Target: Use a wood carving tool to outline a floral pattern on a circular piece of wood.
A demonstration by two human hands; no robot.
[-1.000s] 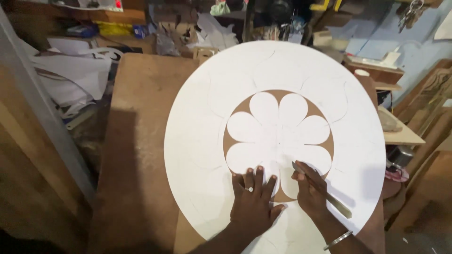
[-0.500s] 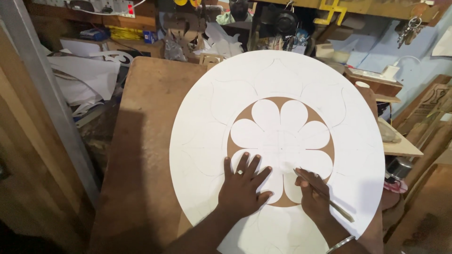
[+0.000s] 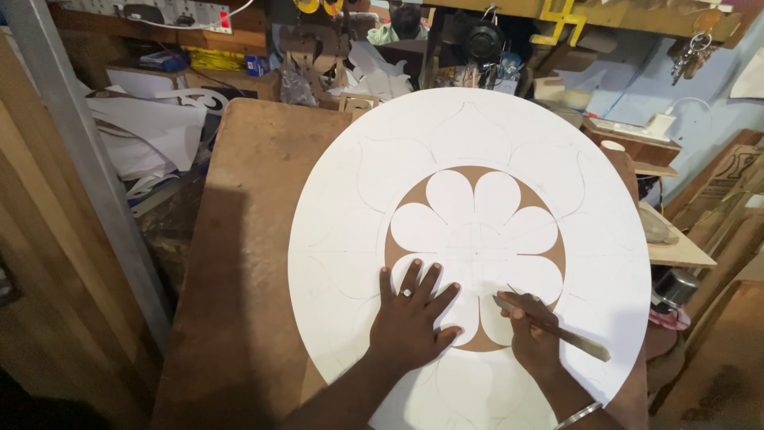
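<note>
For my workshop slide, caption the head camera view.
Left hand flat on a white flower-cut round panel, right hand holding a blade tool.

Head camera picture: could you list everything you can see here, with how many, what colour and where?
Round board: one, white, pencil-lined, lying on the table.
Flower cutout: one, white petals inside a brown ring, at the board's middle.
Table: one, brown wood, under the board.
Cutting tool: one, dark blade with a pale handle, tip at a lower petal.
Paper scraps: a heap, white, left of the table.
Shelf clutter: many items, mixed colours, along the back.
Keys: one bunch, metal, hanging top right.
Ring: one, silver, on a left finger.
Bangle: one, silver, on the right wrist.
Left hand: flat, fingers spread on the cutout.
Right hand: closed round the cutting tool.
</note>
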